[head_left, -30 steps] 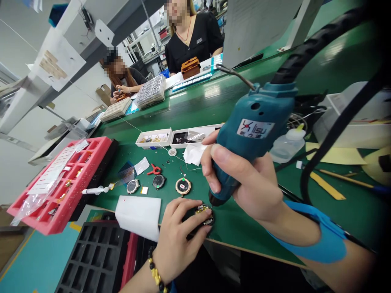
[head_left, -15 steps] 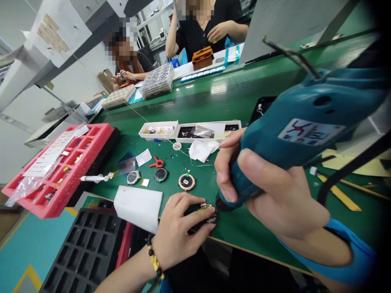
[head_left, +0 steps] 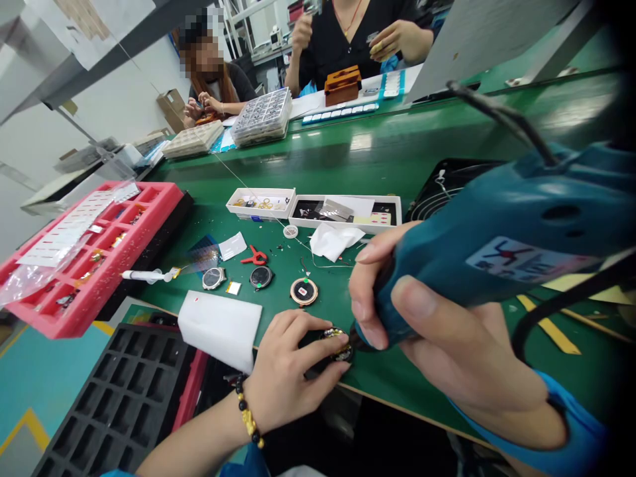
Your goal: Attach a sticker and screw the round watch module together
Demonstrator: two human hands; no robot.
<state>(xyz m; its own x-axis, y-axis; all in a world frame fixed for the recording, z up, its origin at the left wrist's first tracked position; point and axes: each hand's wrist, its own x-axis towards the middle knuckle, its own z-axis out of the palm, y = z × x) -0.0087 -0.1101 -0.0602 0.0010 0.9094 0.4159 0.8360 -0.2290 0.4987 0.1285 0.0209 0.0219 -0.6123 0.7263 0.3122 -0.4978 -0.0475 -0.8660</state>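
Observation:
My left hand (head_left: 295,374) pins an opened round watch body (head_left: 338,348) near the front edge of the green bench, its fingers closed round the rim. Part of the watch is covered by those fingers. Wrapped in my right hand (head_left: 422,298) is a teal electric screwdriver (head_left: 477,218), tilted so that its dark nose comes down at the watch's right side. Whether the bit touches a screw cannot be made out. Behind the watch lie a gold-rimmed watch (head_left: 304,291), a black watch (head_left: 261,277) and a silver watch (head_left: 213,278).
White trays (head_left: 345,225) of small parts stand mid-bench, with crumpled tissue (head_left: 335,242) and a red clamp (head_left: 255,255) nearer me. Left are a pink foam tray (head_left: 89,324), a black tray (head_left: 112,397) and white foam (head_left: 218,324). Two people sit opposite.
My right hand has tilted the screwdriver flatter, and its nose has moved left against the watch. My left hand keeps its hold. The view has shifted slightly.

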